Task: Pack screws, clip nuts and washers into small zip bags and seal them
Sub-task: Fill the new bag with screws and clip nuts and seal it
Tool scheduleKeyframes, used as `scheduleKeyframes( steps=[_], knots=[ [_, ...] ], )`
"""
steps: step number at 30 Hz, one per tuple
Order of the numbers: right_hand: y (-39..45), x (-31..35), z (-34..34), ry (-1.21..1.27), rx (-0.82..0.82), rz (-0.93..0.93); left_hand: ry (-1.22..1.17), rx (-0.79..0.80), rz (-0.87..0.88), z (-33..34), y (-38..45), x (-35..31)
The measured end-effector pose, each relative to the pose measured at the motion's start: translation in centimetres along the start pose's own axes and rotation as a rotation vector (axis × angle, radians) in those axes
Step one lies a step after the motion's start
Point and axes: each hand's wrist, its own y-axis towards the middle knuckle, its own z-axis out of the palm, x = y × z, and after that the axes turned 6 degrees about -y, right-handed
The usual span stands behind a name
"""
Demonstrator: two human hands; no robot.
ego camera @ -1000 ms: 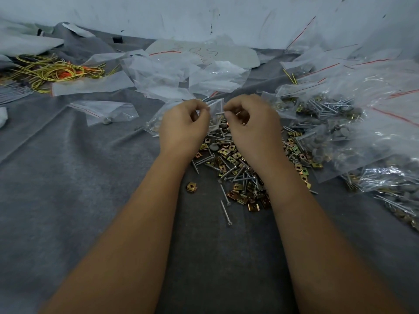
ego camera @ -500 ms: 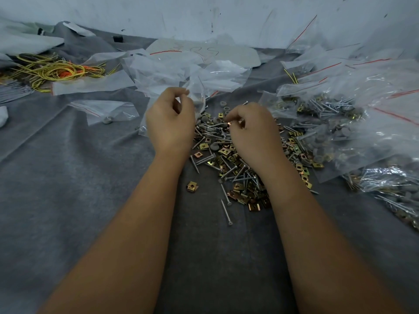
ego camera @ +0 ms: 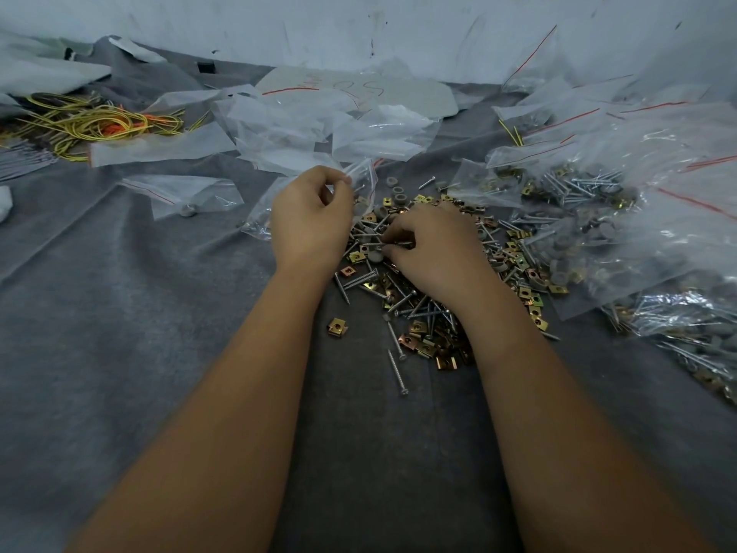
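A loose pile of screws, gold clip nuts and grey washers point(ego camera: 434, 313) lies on the grey cloth in the middle. My left hand point(ego camera: 309, 219) pinches the top edge of a small clear zip bag point(ego camera: 361, 175), which holds a few parts and hangs to the left of the pile. My right hand point(ego camera: 434, 249) rests on the pile with curled fingers and pinches a screw point(ego camera: 393, 244) at its fingertips. One clip nut point(ego camera: 338, 326) and a long screw point(ego camera: 398, 371) lie apart at the pile's near edge.
Filled zip bags point(ego camera: 598, 201) are heaped at the right. Empty bags point(ego camera: 327, 129) lie beyond the hands, one flat bag with a washer point(ego camera: 187, 197) to the left. Yellow wires point(ego camera: 87, 125) sit at the far left. A white wall point(ego camera: 359, 29) closes the back.
My right hand has dropped from the bag's mouth onto the pile and picked a screw. My left hand has shifted slightly left, still holding the bag.
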Motion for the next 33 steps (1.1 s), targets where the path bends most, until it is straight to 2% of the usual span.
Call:
scheduleKeyframes(
  steps=[7,11,19,23,28,33],
  knots=[
    [-0.1,0.2,-0.4,0.062,-0.055,0.005,0.0,0.015,-0.021,0.1,0.2,0.1],
    [-0.1,0.1,-0.5,0.243,-0.06,0.05,0.007,0.02,-0.008,0.1,0.2,0.2],
    [-0.3,0.0,-0.7,0.34,-0.244,0.062,0.034,0.043,0.017,0.1,0.1,0.3],
    [-0.1,-0.3,-0.4,0.314,-0.266,0.07,0.1,0.112,0.066,0.2,-0.2,0.1],
    [-0.1,0.0,-0.8,0.461,-0.336,0.093,0.115,0.131,0.067,0.3,-0.3,0.1],
    [-0.3,0.5,-1.3,0.519,-0.4,0.028,0.102,0.149,0.094,0.3,-0.4,0.1]
  ],
)
